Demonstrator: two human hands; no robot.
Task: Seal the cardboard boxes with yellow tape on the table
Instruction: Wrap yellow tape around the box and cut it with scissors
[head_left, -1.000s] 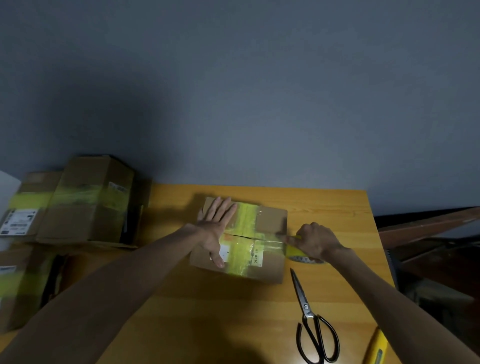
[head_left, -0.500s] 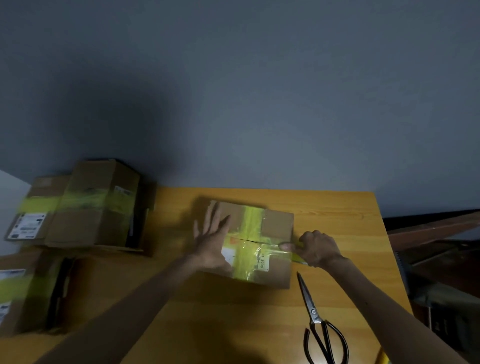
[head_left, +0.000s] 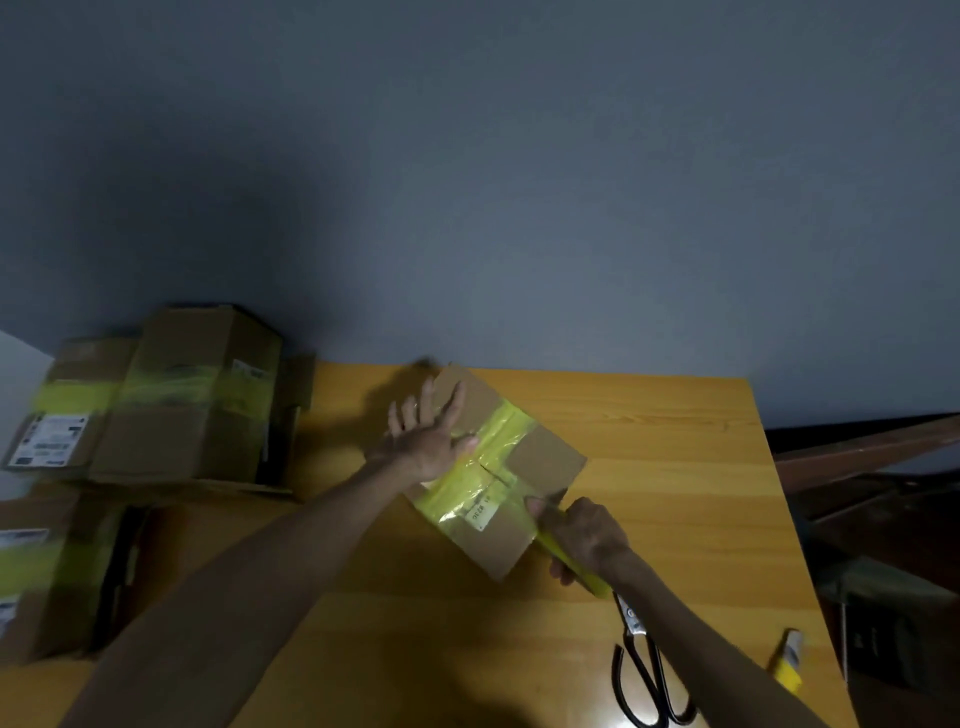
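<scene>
A small cardboard box lies turned at an angle in the middle of the wooden table, with yellow tape crossing its top. My left hand lies flat with spread fingers on the box's far left part. My right hand grips a roll of yellow tape at the box's near right edge, its index finger on the tape strip at that edge. Most of the roll is hidden under the hand.
Black scissors lie at the near right. A small yellow object sits by the table's right edge. Several taped cardboard boxes are stacked at the left. Dark clutter lies beyond the right edge.
The box has turned on the table so one corner points away from me. My right hand with the tape roll has moved nearer along the box's right edge. My left hand stays flat on top.
</scene>
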